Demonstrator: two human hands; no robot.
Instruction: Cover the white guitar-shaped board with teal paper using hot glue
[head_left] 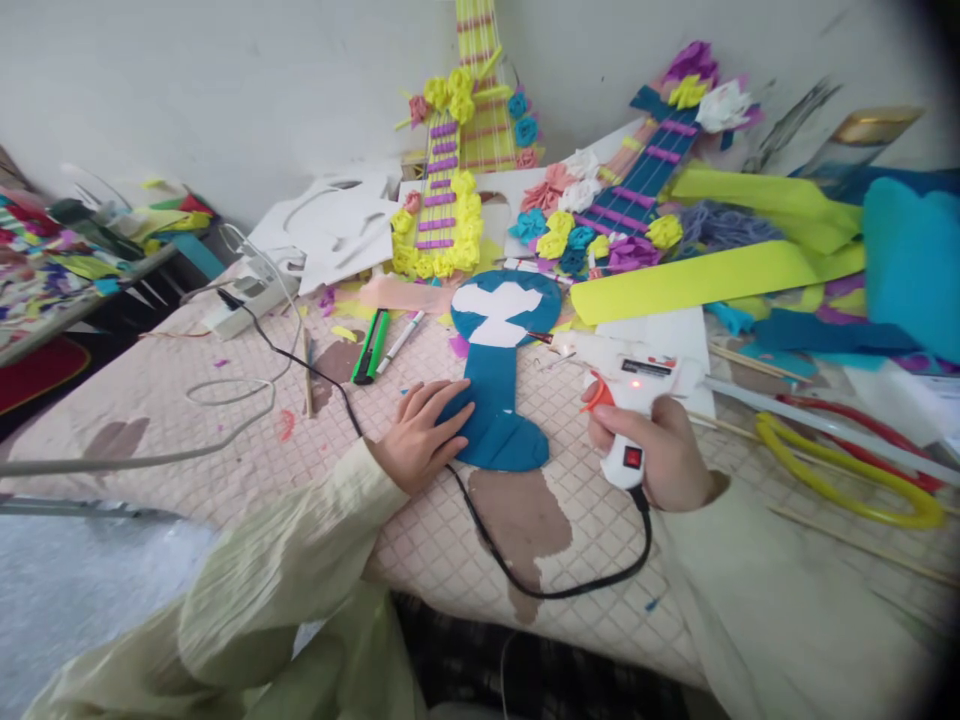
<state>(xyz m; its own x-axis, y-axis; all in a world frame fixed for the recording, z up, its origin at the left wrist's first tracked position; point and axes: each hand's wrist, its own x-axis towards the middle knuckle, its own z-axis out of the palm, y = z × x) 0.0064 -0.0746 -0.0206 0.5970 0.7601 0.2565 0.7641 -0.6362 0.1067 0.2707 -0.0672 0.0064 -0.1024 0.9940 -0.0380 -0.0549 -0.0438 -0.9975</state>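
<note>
In the head view, your right grip (671, 450) is wrapped around the white glue gun (626, 390), fingers at its orange trigger (598, 392). The gun's nozzle points left, at the rounded far end of the blue cutout (495, 385); you cannot tell whether it touches. Your left grip (426, 432) lies flat, fingers slightly spread, on the cutout's near left part. The cutout lies mid-surface (420, 545) before you, long axis running away from you, with a white piece (499, 305) on its far end.
</note>
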